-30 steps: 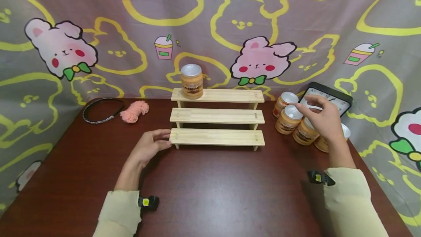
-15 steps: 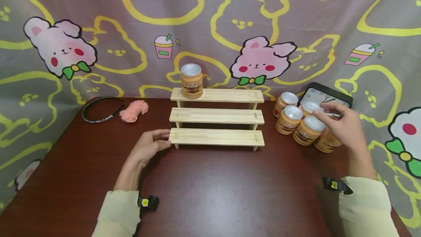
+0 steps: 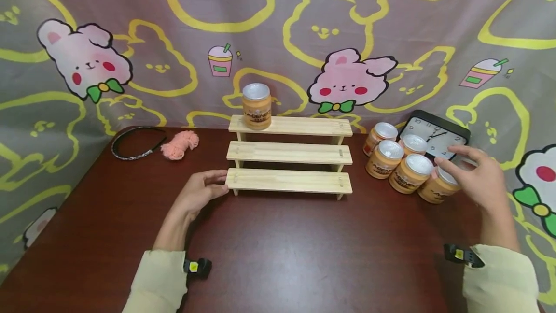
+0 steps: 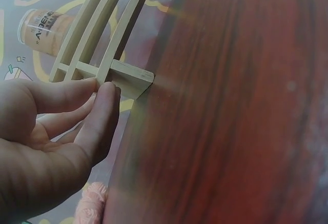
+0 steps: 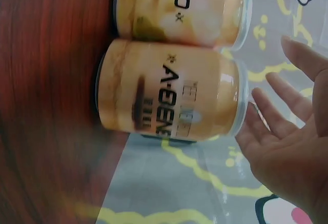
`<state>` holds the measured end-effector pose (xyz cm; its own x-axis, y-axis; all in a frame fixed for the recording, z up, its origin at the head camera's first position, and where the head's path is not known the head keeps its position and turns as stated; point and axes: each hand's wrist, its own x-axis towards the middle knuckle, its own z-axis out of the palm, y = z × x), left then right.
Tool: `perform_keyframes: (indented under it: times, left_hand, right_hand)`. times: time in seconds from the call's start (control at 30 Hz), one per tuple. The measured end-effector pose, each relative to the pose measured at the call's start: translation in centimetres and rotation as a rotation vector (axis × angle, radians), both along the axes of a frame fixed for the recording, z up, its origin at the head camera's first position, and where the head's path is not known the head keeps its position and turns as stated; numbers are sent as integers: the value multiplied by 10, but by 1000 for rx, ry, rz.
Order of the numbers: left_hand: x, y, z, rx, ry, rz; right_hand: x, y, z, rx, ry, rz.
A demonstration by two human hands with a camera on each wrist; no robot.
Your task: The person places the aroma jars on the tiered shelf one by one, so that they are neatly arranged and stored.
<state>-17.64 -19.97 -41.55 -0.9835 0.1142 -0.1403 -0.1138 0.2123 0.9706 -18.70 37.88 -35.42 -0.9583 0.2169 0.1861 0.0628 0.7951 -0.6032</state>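
A three-tier wooden display shelf stands before the cloth backdrop. My left hand pinches the left end of its lowest step between thumb and fingers; the left wrist view shows the thumb and index finger at the step's corner. One orange jar with a silvery lid stands upright on the top step, at the left. Right of the shelf, several similar jars cluster on the table. My right hand hovers at the lid of the rightmost jar, fingers spread and relaxed, holding nothing.
A square black-framed clock leans behind the jars at the back right. At the back left lie a dark headband and a skein of pink yarn. The patterned cloth borders the table's back and sides.
My right hand has moved right and toward the front across the jars, from the back ones to the rightmost. My left hand stays at the shelf's end.
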Motion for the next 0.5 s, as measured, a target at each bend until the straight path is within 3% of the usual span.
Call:
perform_keyframes:
  times: [0.23,0.5]
  left_hand:
    - [-2,0,-2,19,5,-5]
    - [-3,-1,-4,17,3,-3]
  right_hand:
    - [1,16,-7,-33,-121,11]
    - [1,31,-23,19,-148,88]
